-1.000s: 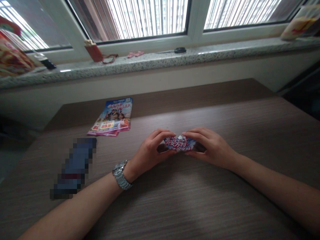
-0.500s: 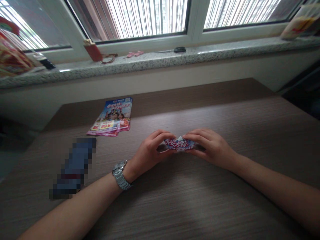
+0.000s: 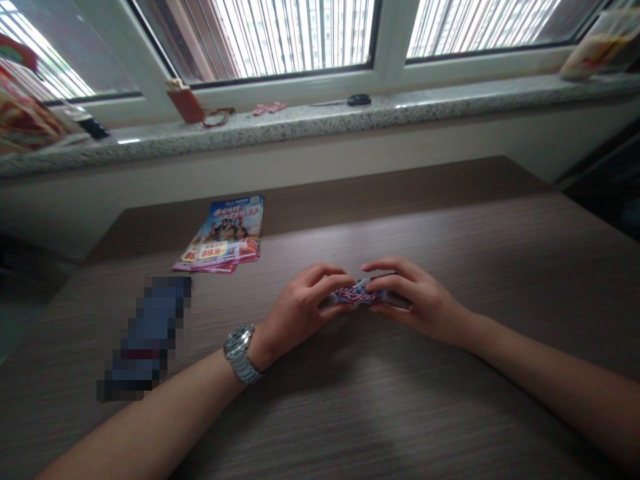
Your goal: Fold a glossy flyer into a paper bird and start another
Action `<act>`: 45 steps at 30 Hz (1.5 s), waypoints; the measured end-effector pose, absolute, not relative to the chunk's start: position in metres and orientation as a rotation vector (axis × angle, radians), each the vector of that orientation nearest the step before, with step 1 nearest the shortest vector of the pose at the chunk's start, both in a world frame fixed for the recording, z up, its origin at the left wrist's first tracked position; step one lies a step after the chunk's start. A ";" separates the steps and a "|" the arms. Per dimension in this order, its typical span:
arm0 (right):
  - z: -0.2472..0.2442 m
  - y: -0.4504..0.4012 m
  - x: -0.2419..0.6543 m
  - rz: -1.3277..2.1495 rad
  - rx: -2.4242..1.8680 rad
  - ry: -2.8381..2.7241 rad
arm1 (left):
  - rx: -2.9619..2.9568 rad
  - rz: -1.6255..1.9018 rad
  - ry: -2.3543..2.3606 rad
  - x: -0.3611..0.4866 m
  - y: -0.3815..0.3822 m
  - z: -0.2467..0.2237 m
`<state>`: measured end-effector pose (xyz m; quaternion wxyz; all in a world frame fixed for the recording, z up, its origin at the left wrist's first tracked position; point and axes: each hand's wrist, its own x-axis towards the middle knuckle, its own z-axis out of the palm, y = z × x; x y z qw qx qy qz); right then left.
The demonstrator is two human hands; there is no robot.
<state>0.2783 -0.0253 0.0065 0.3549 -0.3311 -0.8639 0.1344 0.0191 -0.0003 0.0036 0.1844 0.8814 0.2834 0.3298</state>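
A small piece of folded printed paper (image 3: 353,293), patterned in red, white and blue, sits low over the table between my two hands. My left hand (image 3: 313,297) grips its left end, thumb at the near side and fingers over the far side. From the right, my right hand (image 3: 417,293) pinches the other end; its index finger is lifted a little off the paper. Fingers cover both ends, so the full folded shape is hidden. A metal-band watch (image 3: 243,353) is on my left wrist.
Printed flyers (image 3: 225,233) lie stacked at the table's back left. A blurred-out dark blue object (image 3: 150,333) lies beside my left forearm. Along the granite windowsill (image 3: 300,123) are scissors (image 3: 357,100), a red box-like item (image 3: 185,101) and pink pieces (image 3: 270,108).
The paper's visible part has become narrower and flatter between my fingers. My right index finger has lifted away from it, and both hands have shifted only slightly.
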 end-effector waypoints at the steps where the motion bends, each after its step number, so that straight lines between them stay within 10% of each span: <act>1: 0.007 -0.026 0.278 0.370 -0.856 -2.227 | 2.504 0.925 0.797 0.019 -0.001 0.004; 45: 0.002 -0.021 0.281 0.097 -0.959 -2.391 | 2.577 0.862 0.847 0.020 -0.001 0.005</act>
